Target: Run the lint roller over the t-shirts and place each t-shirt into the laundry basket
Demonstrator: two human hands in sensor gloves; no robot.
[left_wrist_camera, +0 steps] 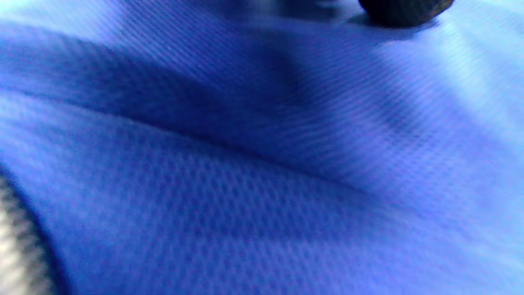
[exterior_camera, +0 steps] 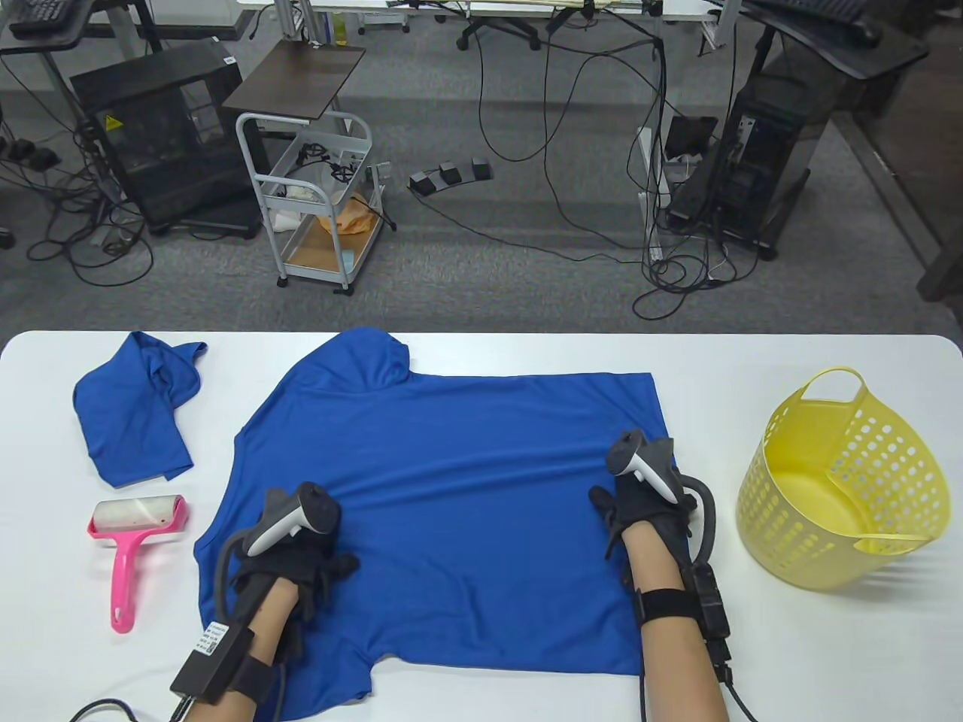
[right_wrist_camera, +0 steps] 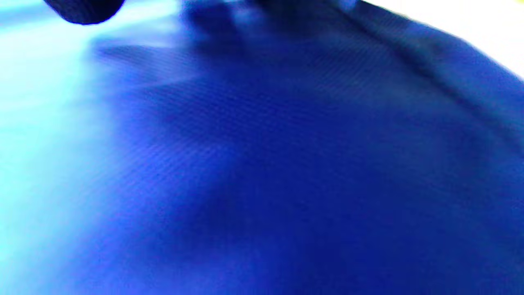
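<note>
Shirt (exterior_camera: 451, 489) lies spread flat in the middle of the table (exterior_camera: 790, 662), with faint wrinkles across it. Left hand (exterior_camera: 297, 545) rests on its left part and right hand (exterior_camera: 643, 489) near its right edge; whether the fingers lie flat or pinch the cloth, I cannot tell. To smooth well, I think both hands should slide outward with light pressure. Roller (exterior_camera: 132, 538) waits near the left edge, below a second crumpled shirt (exterior_camera: 135, 414). Basket (exterior_camera: 846, 481) stands tilted near the right edge, apart from the shirt, with free room between.
</note>
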